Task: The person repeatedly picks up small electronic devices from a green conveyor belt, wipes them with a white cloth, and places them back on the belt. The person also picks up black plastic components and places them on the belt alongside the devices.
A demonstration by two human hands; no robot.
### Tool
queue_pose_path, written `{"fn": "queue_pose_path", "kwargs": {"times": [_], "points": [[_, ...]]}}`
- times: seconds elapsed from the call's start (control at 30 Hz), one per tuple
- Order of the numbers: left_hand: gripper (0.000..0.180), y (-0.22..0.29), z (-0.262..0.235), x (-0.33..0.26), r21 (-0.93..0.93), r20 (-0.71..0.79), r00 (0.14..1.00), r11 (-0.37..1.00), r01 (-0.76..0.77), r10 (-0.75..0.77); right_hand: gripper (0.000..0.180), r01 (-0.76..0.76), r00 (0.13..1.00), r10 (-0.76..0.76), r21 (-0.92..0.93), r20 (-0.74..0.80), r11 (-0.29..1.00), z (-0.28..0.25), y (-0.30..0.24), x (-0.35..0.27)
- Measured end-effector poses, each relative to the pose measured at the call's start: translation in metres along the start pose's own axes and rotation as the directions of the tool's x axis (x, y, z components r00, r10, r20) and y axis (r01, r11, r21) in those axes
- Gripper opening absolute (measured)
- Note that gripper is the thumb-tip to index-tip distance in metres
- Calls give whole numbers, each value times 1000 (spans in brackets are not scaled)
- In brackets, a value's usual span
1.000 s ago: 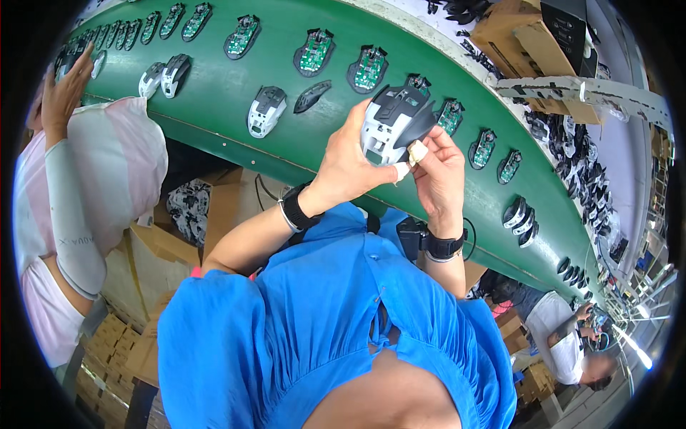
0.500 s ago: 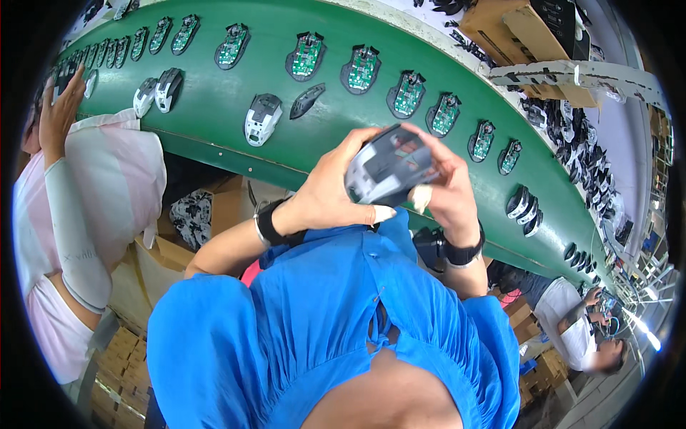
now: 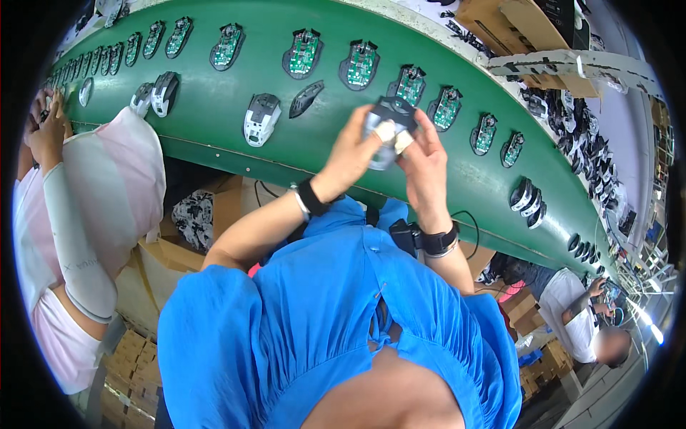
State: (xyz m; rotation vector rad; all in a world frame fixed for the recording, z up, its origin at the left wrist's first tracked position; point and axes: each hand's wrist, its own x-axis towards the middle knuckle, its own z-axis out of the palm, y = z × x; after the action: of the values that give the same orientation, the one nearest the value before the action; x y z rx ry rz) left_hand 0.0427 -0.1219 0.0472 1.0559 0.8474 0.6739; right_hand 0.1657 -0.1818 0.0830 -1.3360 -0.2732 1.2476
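Both my hands are closed on a dark grey and light grey computer mouse shell [image 3: 394, 111], a little blurred. My left hand [image 3: 350, 154] grips its left side and my right hand [image 3: 426, 168] its right, both thumbs pressed on the face toward me. The shell is above the near edge of the green work surface [image 3: 214, 107]. Beyond it lies a mouse base with a green circuit board [image 3: 410, 84], partly covered by the shell. To the left of my hands rest a grey-and-white mouse shell [image 3: 262, 120] and a dark side piece [image 3: 306, 99].
More mouse bases with boards [image 3: 302, 53] line the far side in a row. Stacked shells [image 3: 527, 199] stand at the right. A co-worker's arm [image 3: 71, 236] is close on the left; another person [image 3: 572, 314] sits at far right. A cardboard box [image 3: 493, 28] is behind.
My hands have moved up and away from me with the mouse shell, and its facing has turned. My thumbs now press on it close together. The left co-worker's hands have come together lower.
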Motion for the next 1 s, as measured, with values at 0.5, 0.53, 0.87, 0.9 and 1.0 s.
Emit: {"fn": "queue_pose_path", "kwargs": {"times": [0.5, 0.53, 0.87, 0.9, 1.0], "points": [[63, -11, -101, -18, 756, -290, 897, 654, 1, 333, 97, -576, 335, -627, -680, -703, 454, -313, 65, 24], [75, -24, -122, -18, 818, -335, 861, 571, 64, 383, 97, -621, 338, -620, -663, -707, 418, -327, 78, 21], [74, -67, -168, -6, 839, -493, 772, 453, 300, 401, 46, 239, 804, -579, -820, -132, 520, -120, 49, 61], [74, -62, -168, -9, 844, -465, 791, 467, 262, 397, 40, 247, 914, -405, -781, -8, 573, -67, 42, 64], [69, -23, -151, -12, 918, -262, 839, 392, 63, 477, 61, 458, 862, -262, -442, 434, 771, 44, 44, 72]]}}
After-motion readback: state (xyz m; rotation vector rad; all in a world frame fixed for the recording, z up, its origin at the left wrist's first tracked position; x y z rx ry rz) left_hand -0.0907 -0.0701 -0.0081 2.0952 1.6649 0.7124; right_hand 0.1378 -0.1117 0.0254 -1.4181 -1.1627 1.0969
